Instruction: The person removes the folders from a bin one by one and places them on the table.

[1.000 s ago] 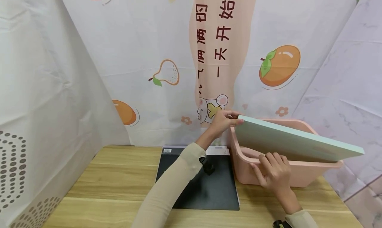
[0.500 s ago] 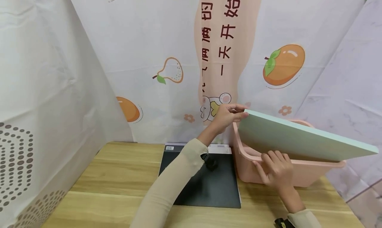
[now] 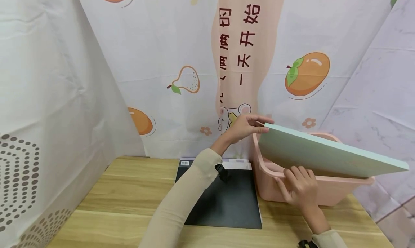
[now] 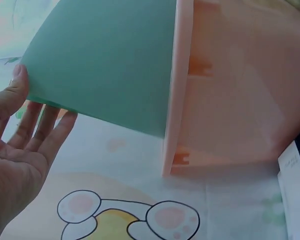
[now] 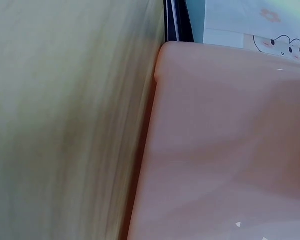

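A pale green flat board [image 3: 317,154] leans at a slant inside a pink plastic bin [image 3: 272,190], its right end sticking out over the rim. My left hand [image 3: 241,127] pinches the raised left corner, thumb on one side and fingers behind the edge. The left wrist view shows this hand [image 4: 20,145] at the corner of the green board [image 4: 105,60]. My right hand [image 3: 301,188] grips the bin's front rim, fingers hooked over it and thumb outside. In the right wrist view the bin wall [image 5: 215,125] fills much of the picture, and the right hand is out of sight.
Left of the bin, a black flat folder [image 3: 227,201] lies on the wooden table [image 3: 129,194], with white-edged papers showing at its top. My left forearm passes over it. A fruit-printed curtain [image 3: 155,42] hangs right behind the bin.
The left hand and the board's raised corner have shifted slightly right, and its fingers now spread more along the corner. The right hand stays on the rim. The head view has moved a little.
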A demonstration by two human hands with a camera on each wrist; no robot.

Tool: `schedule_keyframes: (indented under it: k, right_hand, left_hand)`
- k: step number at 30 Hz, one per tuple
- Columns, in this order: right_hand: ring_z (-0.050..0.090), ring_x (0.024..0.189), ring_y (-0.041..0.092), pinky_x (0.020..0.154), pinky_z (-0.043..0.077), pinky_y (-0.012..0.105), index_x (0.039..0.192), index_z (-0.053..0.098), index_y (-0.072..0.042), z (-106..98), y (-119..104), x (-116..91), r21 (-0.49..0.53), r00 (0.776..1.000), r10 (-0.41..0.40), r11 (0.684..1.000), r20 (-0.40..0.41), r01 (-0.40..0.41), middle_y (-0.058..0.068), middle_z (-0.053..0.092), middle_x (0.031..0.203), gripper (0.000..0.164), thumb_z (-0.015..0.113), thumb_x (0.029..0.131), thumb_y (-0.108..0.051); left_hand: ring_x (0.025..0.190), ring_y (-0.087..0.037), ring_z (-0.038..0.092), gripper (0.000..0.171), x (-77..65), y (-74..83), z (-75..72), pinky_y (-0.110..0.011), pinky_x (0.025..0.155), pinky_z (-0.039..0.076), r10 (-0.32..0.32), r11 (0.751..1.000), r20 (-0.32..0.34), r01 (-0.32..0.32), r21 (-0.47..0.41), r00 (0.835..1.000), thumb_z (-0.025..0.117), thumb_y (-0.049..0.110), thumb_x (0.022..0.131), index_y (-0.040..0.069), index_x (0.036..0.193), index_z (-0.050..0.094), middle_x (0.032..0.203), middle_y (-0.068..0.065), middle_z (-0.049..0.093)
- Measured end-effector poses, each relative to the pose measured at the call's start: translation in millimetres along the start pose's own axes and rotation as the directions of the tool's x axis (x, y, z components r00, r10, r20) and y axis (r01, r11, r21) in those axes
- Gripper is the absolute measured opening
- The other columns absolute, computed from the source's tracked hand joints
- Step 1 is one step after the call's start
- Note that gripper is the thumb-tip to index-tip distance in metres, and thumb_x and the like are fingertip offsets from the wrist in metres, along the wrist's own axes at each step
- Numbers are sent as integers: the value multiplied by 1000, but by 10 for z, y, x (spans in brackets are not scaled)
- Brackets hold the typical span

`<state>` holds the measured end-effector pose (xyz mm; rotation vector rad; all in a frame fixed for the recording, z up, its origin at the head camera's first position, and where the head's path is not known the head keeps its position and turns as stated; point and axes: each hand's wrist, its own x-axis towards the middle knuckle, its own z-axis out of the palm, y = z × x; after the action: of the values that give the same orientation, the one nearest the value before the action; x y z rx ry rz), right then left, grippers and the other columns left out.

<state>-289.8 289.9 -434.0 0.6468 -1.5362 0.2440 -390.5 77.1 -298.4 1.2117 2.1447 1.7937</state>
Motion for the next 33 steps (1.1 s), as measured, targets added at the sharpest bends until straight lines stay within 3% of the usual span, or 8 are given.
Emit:
schedule_keyframes:
  k: [8,15,17,22,25,28,33]
  right_hand:
    - [40,52,32,49,29,45,67,54,-1,2,5,-24,-3,1000,10,1000,4,-10,12,44,59,57,52,102,-46]
    - [42,52,34,50,29,45,67,55,0,17,3,-38,-7,1000,12,1000,-7,-12,13,47,60,59,52,101,-48]
    - [43,53,34,50,30,45,67,56,0,23,-1,-42,-7,1000,11,1000,-14,-11,14,48,60,59,53,101,-48]
    - [44,54,35,50,30,46,68,56,0,23,7,-57,-6,1000,8,1000,-16,-8,14,50,61,58,53,101,-47]
    - [44,54,36,51,31,46,68,55,0,19,14,-63,-7,1000,6,1000,-10,-6,14,49,61,58,52,101,-47]
    - [44,54,35,51,31,46,67,55,0,14,16,-56,-3,1000,4,1000,-8,-4,14,49,61,57,52,101,-47]
    - [44,54,35,51,31,46,67,55,0,12,9,-46,0,1000,2,1000,-5,-2,14,49,61,57,52,101,-46]
  left_hand:
    - [98,-8,73,32,27,60,16,-22,87,59,56,993,-12,-55,109,998,80,10,88,2,119,75,119,-11,76]
    - [80,-7,70,26,71,105,90,-17,70,54,106,972,-41,-95,213,993,81,9,87,2,112,78,101,-13,79]
    - [85,-7,70,23,82,111,106,-16,68,52,108,968,-51,-93,234,993,80,11,88,3,110,79,101,-11,79]
    - [118,-9,68,20,111,122,141,-14,70,52,99,957,-86,-72,280,991,78,16,90,5,106,80,105,-9,79]
    - [98,-4,68,20,131,134,153,-14,66,49,80,953,-91,-49,300,993,77,18,92,5,107,80,102,-8,78]
    - [74,-4,55,20,156,142,162,-15,61,44,65,951,-97,-32,308,993,76,18,93,4,107,80,95,-8,76]
    - [68,-5,50,17,167,139,194,-16,60,44,61,956,-146,-15,294,987,77,17,92,3,101,81,88,-8,75]
